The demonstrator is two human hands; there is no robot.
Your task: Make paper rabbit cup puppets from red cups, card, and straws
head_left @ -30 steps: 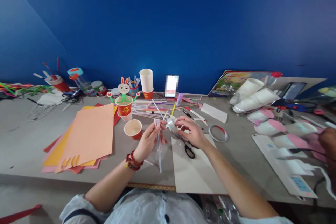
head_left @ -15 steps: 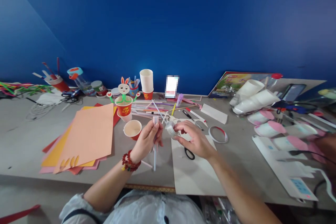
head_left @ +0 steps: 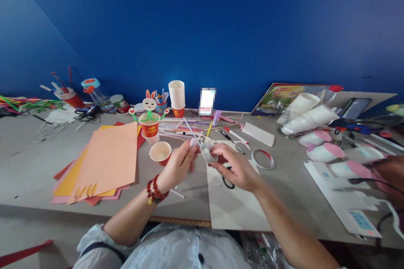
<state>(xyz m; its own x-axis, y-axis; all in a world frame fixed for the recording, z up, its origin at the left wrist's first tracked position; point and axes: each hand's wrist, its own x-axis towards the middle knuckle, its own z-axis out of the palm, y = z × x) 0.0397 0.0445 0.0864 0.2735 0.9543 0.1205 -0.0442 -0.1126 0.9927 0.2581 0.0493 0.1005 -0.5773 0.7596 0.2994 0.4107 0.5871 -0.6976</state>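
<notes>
A bundle of thin striped drinking straws (head_left: 193,143) is pinched in my left hand (head_left: 179,163), its top ends showing above the thumb. My right hand (head_left: 239,169) grips a roll of clear tape (head_left: 207,152) by its right side, close beside the straws. Whether a strip of tape joins the two I cannot make out. Below my right hand, black-handled scissors (head_left: 232,183) rest on a white sheet (head_left: 233,210), partly covered. An open paper cup (head_left: 158,152) stands just left of my left hand.
Coloured paper sheets (head_left: 110,155) lie stacked at left. Behind the cup stands a rabbit figure (head_left: 149,104) in a red cup (head_left: 149,128). Loose straws and pens lie at the back, a white tape ring (head_left: 273,164) at right, and a power strip (head_left: 331,201) farther right.
My left hand has shifted slightly right and tilted the straws, so their lower ends no longer show beneath it. The tape roll has turned a little and sits nearer the straws.
</notes>
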